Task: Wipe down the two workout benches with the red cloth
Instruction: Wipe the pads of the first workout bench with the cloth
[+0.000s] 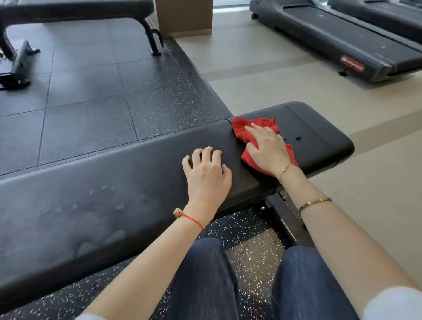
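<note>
Right of frame centre, the right hand [269, 147] presses flat on the soft, light red cloth [248, 130]; the left hand [208, 174], fingers loosely spread, steadies the bench [132, 181].

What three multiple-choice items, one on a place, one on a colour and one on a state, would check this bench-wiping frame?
1. Where does the cloth lie?
A. on the seat pad at the right end of the near bench
B. on the floor
C. on the far bench

2. What colour is the string bracelet on the left wrist?
A. blue
B. red
C. green

3. How is the right hand placed?
A. lifted off the bench
B. gripping the bench frame
C. laid flat on the cloth, fingers extended

Answers:
1 A: the cloth sits just past the seam between the two pads, under the right hand.
2 B: a red string with a small bead circles the wrist of the left hand.
3 C: the palm covers the cloth and the fingers reach forward over it.
</note>
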The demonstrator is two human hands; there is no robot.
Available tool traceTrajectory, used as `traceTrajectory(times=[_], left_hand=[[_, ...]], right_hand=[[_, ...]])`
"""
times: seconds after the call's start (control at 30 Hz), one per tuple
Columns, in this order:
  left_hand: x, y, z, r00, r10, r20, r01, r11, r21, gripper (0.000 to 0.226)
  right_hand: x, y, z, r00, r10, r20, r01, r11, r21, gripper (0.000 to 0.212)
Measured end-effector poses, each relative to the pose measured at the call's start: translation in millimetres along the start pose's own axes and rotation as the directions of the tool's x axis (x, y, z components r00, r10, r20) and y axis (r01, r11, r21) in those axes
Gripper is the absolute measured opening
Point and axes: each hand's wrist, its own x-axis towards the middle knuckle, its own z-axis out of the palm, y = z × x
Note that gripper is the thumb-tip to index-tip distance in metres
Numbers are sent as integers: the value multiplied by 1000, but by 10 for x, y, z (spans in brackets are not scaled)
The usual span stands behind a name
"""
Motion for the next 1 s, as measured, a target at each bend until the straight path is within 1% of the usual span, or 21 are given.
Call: traceTrajectory(times=[0.1,0.17,0.27,0.33,0.47,0.53,0.63,0.7,0.77,0.87,0.93,1.0], left_hand=[[-6,35,8,1000,-5,-10,5,1000,28,40],[2,36,19,999,-11,-30,12,1000,25,39],[8,43,27,998,-23,-64,24,999,21,36],[2,48,29,997,-21,-78,23,999,22,34],[-12,56,42,995,-22,-96,23,1000,11,33],[-13,70,44,994,-25,-108,25,1000,4,32],[-22,83,48,992,-26,-124,27,1000,5,32],[-26,88,46,993,-27,-116,28,1000,8,32],[-31,109,37,996,-39,-86,41,999,23,34],[-42,169,50,995,-86,-45,88,995,42,38],[-72,199,77,991,-124,-42,125,992,21,38],[-106,219,84,985,-159,-67,157,987,-34,36]], right_hand=[[180,22,-18,998,-49,47,50,999,-13,54],[160,29,-7,990,-129,65,131,991,-30,54],[-53,87,-3,956,-280,87,282,959,-22,53],[-229,203,-31,938,-338,76,340,940,-14,53],[-347,524,-106,932,-363,17,363,932,5,52],[-187,612,-129,939,-341,50,342,940,8,51],[191,581,-141,962,-252,106,253,967,4,52],[363,488,-136,957,-253,143,253,967,18,53],[364,393,-102,935,-316,163,316,948,24,53],[135,413,-78,875,-455,165,453,890,52,53],[-18,549,-83,843,-515,151,511,857,67,53],[-94,728,-117,833,-539,124,535,842,66,53]])
